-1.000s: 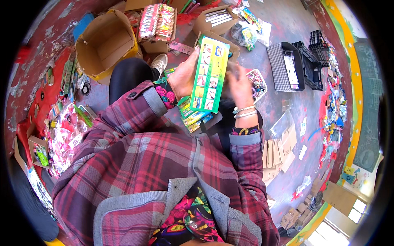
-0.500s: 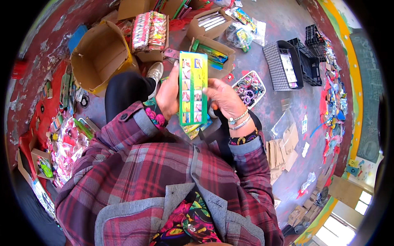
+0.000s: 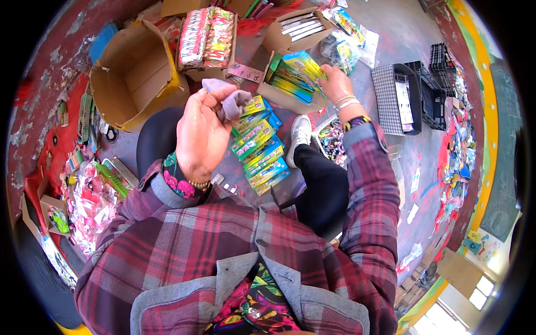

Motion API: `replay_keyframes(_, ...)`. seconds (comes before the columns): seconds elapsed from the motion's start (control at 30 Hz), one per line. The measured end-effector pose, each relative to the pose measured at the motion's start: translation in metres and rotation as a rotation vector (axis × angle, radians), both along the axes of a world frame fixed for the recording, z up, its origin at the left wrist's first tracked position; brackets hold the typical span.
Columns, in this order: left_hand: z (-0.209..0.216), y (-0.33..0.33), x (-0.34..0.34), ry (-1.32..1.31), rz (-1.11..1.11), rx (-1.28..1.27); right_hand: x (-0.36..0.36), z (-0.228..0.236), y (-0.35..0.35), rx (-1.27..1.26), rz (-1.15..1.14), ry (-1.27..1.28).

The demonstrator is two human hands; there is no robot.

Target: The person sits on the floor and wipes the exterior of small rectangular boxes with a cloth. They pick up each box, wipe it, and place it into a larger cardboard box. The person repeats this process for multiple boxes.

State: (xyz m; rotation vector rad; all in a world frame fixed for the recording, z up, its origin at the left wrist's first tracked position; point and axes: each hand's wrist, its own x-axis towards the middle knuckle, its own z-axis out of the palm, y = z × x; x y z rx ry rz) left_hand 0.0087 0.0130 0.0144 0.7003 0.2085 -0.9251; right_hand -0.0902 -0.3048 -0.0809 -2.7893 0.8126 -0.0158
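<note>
Green-and-yellow flat package point(image 3: 298, 70), earlier held up between both hands, is now lowered by the right hand point(image 3: 335, 84) onto the open cardboard box point(image 3: 279, 95); a grey cloth point(image 3: 231, 100) is pinched in the left hand point(image 3: 204, 134).

- Palm side of the left hand point(image 3: 202, 134) turned away; grip on the grey crumpled cloth point(image 3: 230, 101) only partly visible, the rest of the cloth hidden behind the fingers.
- Fingertips of the right hand point(image 3: 335, 82) covered by the green and yellow flat packet point(image 3: 301, 66) at the open cardboard box point(image 3: 290, 89); hold on it not certain.
- Lower end of the row of colourful flat packets point(image 3: 261, 149) on the floor hidden by the plaid sleeve and dark trouser leg.
- Contents of the small tray of beads point(image 3: 331, 139) too small to tell.
- Items along the floor's right edge blurred and bent by the lens.
</note>
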Motion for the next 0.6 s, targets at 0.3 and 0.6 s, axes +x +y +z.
replay_keyframes(0.3, 0.001, -0.002, 0.01, 0.078, -0.161, -0.06, 0.044, -0.141, -0.025, -0.203, 0.0, 0.389)
replay_keyframes(0.6, -0.003, -0.005, 0.015, 0.098, -0.114, 0.011, 0.064, -0.174, -0.031, -0.179, 0.028, 0.338)
